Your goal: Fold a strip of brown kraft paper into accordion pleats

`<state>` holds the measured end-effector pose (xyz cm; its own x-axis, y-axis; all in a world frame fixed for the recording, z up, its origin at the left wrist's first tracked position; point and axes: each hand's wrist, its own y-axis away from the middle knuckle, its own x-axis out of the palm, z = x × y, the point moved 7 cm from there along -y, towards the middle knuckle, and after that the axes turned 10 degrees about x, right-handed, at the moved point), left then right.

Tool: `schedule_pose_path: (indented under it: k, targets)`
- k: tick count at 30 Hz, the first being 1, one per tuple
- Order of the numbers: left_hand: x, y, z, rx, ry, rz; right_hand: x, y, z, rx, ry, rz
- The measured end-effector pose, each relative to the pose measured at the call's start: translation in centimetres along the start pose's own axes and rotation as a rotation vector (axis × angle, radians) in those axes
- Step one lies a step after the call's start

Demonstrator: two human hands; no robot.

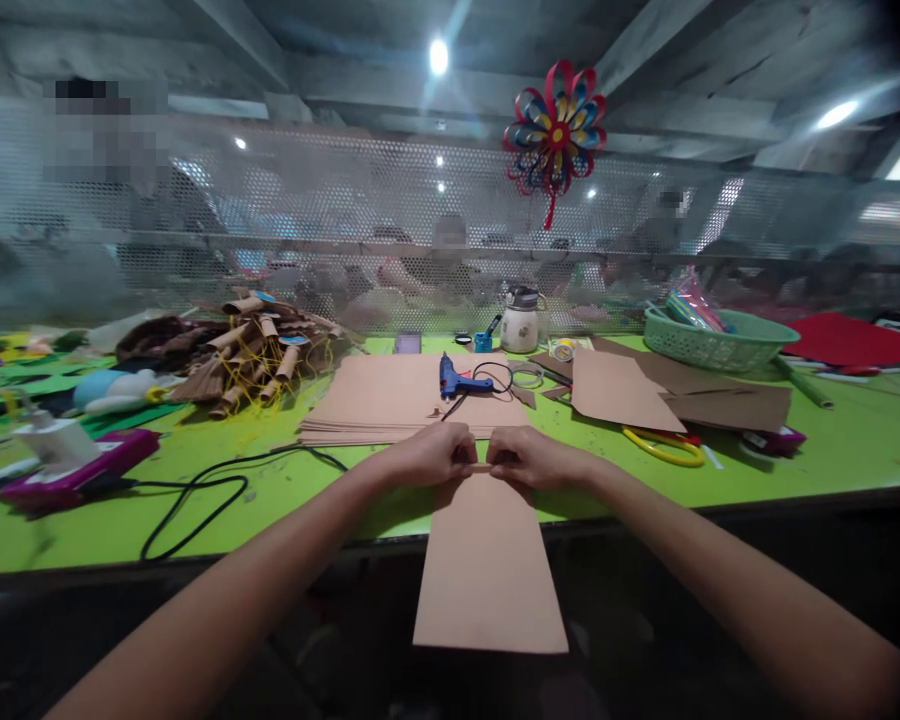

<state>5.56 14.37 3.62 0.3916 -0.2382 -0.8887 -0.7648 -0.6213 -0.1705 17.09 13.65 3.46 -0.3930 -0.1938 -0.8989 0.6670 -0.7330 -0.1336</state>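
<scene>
A tan cardboard sheet (pixel 490 570) hangs over the near edge of the green table, its far end pinched between both hands. My left hand (pixel 442 452) is closed on the left part of that end, where a narrow strip looks folded or rolled. My right hand (pixel 525 455) grips the same end a short gap to the right, fingers curled. Just beyond the hands lies a stack of cardboard sheets (pixel 375 390). A blue glue gun (pixel 461 380) rests on top of the stack, its black cord looping beside it.
Cardboard pieces (pixel 622 390) and yellow-handled scissors (pixel 664 448) lie right. A green basket (pixel 720 340) and a jug (pixel 521 322) stand farther back. At left are a heap of rolled cardboard pieces (pixel 251 355), a purple power strip (pixel 82 470) and a black cord (pixel 195 485). Perforated metal sheeting (pixel 307 210) rises behind.
</scene>
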Motion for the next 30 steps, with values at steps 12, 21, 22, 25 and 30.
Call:
schedule_pose_path:
  k: [12,21,22,25,30]
  targets:
    - [-0.5,0.5,-0.6,0.119,-0.112,0.068,-0.2,0.7,0.6,-0.053,0.109,0.026]
    - [-0.3,1.4,-2.1,0.197,-0.252,0.015,-0.6,2.7,-0.8,-0.062,0.028,-0.010]
    - [-0.2,1.6,-2.5,0.212,-0.278,0.006,-0.6,2.8,-0.8,-0.071,0.032,-0.009]
    - [-0.1,2.4,-3.8,0.251,-0.373,-0.020,-0.6,3.1,-0.6,-0.097,0.059,-0.001]
    - [0.5,3.5,-5.6,0.317,-0.574,-0.026,-0.2,3.7,0.2,-0.160,0.179,-0.018]
